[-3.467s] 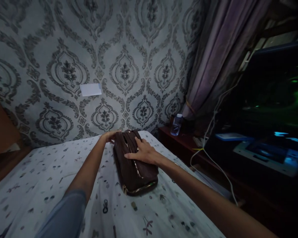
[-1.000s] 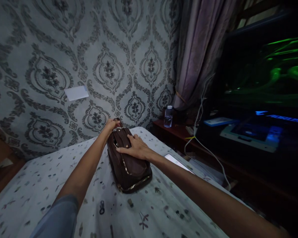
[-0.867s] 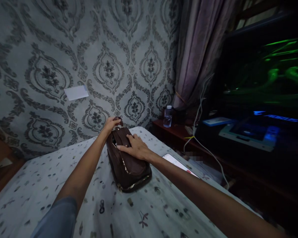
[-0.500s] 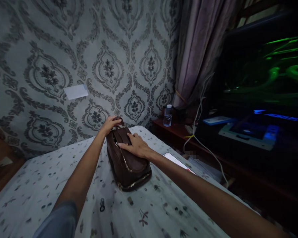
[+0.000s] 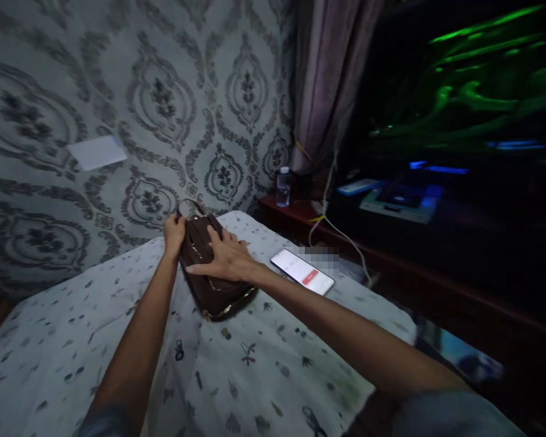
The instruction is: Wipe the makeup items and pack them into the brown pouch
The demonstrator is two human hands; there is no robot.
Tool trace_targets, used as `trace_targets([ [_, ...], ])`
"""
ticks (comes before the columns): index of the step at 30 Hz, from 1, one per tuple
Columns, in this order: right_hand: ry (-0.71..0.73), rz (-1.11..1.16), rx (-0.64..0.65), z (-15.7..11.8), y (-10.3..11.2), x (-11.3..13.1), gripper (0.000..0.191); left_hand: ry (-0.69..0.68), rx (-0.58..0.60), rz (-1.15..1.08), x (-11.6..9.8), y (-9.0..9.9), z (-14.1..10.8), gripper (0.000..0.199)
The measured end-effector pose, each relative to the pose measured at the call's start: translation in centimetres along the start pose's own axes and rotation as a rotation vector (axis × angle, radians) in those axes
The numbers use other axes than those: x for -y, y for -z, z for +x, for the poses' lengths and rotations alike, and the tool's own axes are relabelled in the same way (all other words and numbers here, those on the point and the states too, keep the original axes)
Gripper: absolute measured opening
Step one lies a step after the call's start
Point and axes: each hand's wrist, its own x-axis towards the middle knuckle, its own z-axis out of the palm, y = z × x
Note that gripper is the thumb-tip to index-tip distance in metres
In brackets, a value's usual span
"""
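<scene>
A brown leather bag (image 5: 218, 294) with gold zips lies on a bed with a patterned white sheet (image 5: 236, 376). Its handle loop stands up at the far end. My left hand (image 5: 175, 234) is closed on the bag's far left edge, beside the base of the handle. Spread across the top of the bag is my right hand (image 5: 227, 256), thumb pointing left and fingers apart, palm resting on the leather. To the right of the bag lies a phone (image 5: 303, 272) with its screen lit.
A clear bottle (image 5: 283, 187) stands on a dark red ledge (image 5: 295, 212) by the curtain (image 5: 318, 79). A white cable (image 5: 346, 237) hangs down near the bed's right edge. A glass-fronted computer case (image 5: 459, 109) glows green at right.
My left hand has left the handle and moved to the bag's left edge. My right hand has opened flatter over the top. The view has shifted right, showing the whole phone.
</scene>
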Motion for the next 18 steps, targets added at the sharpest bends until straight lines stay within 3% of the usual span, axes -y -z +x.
trace_targets([
  [5,0.070,-0.004,-0.013,0.1,0.0,-0.7,0.110,0.040,-0.073,0.064,-1.1,-0.7,0.0,0.015],
  [9,0.128,0.013,-0.035,0.1,0.0,-1.8,0.096,0.079,-0.014,0.083,-1.5,-0.2,-0.3,0.016],
  [12,0.156,0.040,-0.062,0.1,-0.3,-2.3,0.093,0.090,0.014,0.042,-1.3,-0.3,-1.4,0.029],
  [18,0.170,0.026,-0.077,0.1,-0.5,-2.5,0.094,0.057,-0.075,0.031,-1.6,-1.2,-2.0,0.035],
])
